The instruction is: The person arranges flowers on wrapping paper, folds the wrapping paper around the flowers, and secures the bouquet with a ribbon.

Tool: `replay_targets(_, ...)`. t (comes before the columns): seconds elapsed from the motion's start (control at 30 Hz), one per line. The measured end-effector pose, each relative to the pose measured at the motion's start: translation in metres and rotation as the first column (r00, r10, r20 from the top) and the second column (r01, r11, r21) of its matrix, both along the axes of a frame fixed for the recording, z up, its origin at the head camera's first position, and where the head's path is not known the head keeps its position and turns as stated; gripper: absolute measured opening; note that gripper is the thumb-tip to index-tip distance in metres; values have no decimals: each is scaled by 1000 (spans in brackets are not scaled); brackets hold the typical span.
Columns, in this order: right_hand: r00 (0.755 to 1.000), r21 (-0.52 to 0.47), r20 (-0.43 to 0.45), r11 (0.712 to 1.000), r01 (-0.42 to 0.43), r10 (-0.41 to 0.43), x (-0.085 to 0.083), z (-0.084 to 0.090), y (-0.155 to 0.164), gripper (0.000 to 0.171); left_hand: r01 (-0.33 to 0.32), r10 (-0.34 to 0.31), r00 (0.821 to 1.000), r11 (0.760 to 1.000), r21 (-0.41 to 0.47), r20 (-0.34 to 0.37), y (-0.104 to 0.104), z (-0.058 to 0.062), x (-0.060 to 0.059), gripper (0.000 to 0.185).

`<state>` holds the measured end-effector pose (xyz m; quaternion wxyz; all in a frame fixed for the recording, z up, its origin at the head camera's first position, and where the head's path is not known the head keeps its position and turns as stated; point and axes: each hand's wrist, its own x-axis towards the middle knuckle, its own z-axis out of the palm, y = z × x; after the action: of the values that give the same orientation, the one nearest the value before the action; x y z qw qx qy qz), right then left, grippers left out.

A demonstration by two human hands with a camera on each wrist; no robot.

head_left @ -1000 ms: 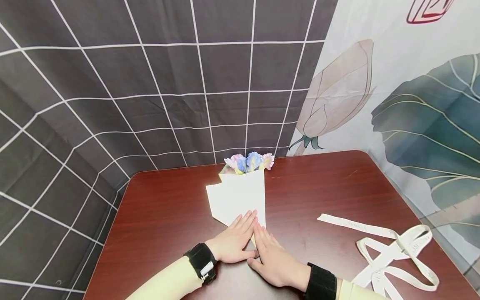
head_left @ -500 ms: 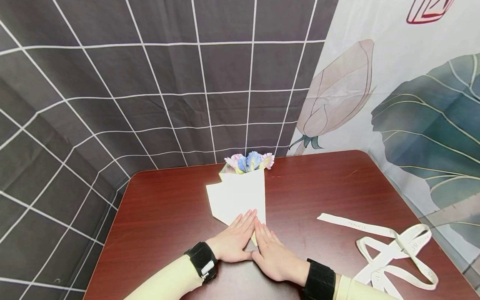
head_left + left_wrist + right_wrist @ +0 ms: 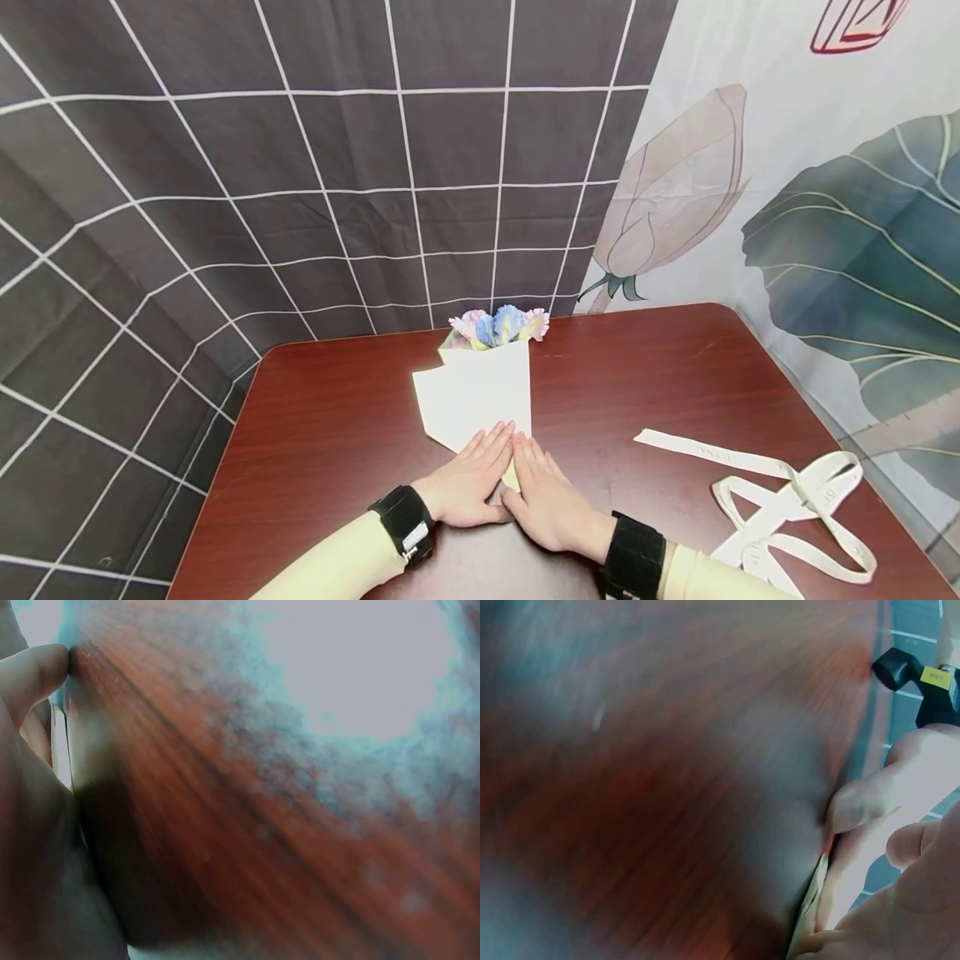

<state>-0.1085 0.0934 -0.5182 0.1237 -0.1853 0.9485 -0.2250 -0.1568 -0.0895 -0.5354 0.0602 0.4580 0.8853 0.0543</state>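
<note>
White paper wrap (image 3: 477, 396) lies on the desk (image 3: 637, 383), flowers (image 3: 498, 324) at its far end. Left hand (image 3: 467, 486) and right hand (image 3: 551, 505), fingers straight and together, press flat on its near tip.

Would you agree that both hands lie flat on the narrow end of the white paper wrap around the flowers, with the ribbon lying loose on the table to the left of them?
Not quite: the ribbon lies to the right of the hands, not the left, as the head view shows. The left hand and right hand do lie flat on the narrow end of the white paper wrap around the flowers, on the table.
</note>
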Motion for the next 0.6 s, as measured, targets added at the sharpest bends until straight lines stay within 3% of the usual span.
replay_targets(0.23, 998, 53, -33, 997, 49, -47, -22, -5, 4, 81, 6, -6, 999, 1000, -6, 38, 2, 0, -3, 99)
replay_targets(0.6, 993, 37, -67, 995, 95, -92, -60, -6, 12, 73, 52, -53, 999, 998, -45, -9, 0, 3, -1, 87)
